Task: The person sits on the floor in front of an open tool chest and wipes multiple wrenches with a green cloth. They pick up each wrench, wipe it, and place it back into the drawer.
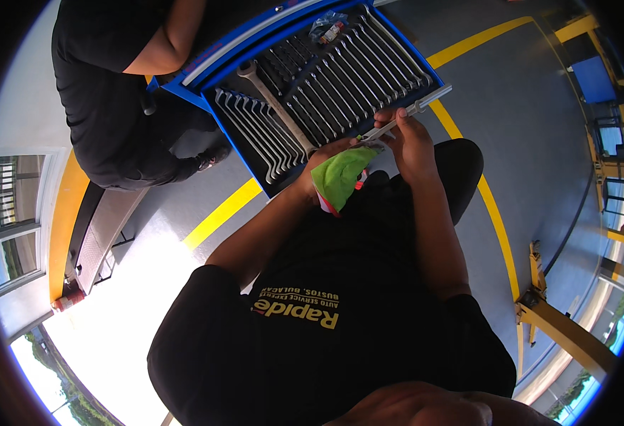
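In front of my body my left hand (317, 165) is closed around a bright green cloth (342, 179) that hangs down, with a red and white piece at its lower edge. My right hand (411, 142) pinches a long silver caliper (420, 106), tilted up toward the right. The caliper's near end reaches down to the cloth, by the left fingers; how they touch there is partly hidden. Just beyond both hands lies an open blue tool drawer (244, 157) with rows of combination wrenches (344, 82). A large wrench (276, 106) lies slantwise across them.
Offset wrenches (262, 131) line the drawer's left side; a small clear plastic bag (328, 28) lies at its back. At the far left stands another person in black (113, 106), close to the drawer. Yellow lines (493, 206) cross the grey floor; a yellow lift arm (567, 334) is at right.
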A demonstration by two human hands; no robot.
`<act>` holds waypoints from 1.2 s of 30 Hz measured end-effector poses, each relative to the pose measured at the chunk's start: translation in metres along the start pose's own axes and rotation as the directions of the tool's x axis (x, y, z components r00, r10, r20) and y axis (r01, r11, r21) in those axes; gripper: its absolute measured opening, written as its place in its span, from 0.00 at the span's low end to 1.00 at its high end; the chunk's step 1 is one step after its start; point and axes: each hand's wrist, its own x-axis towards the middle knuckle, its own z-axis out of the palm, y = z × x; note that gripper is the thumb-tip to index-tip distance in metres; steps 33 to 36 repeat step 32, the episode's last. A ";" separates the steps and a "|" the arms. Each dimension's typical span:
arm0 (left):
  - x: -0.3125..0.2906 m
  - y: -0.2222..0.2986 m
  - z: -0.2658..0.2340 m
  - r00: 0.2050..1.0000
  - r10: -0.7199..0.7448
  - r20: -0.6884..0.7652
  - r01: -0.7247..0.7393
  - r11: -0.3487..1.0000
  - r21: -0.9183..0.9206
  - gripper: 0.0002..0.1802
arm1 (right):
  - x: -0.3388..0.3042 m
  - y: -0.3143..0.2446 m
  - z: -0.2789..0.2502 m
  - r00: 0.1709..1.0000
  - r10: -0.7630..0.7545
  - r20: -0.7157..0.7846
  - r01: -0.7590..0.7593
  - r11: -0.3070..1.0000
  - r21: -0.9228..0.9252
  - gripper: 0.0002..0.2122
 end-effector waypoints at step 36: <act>-0.052 -0.007 -0.078 0.934 0.355 -0.035 -0.265 0.758 0.596 0.19 | 0.163 -0.018 0.085 0.994 0.048 -0.099 -0.074 0.958 -0.277 0.14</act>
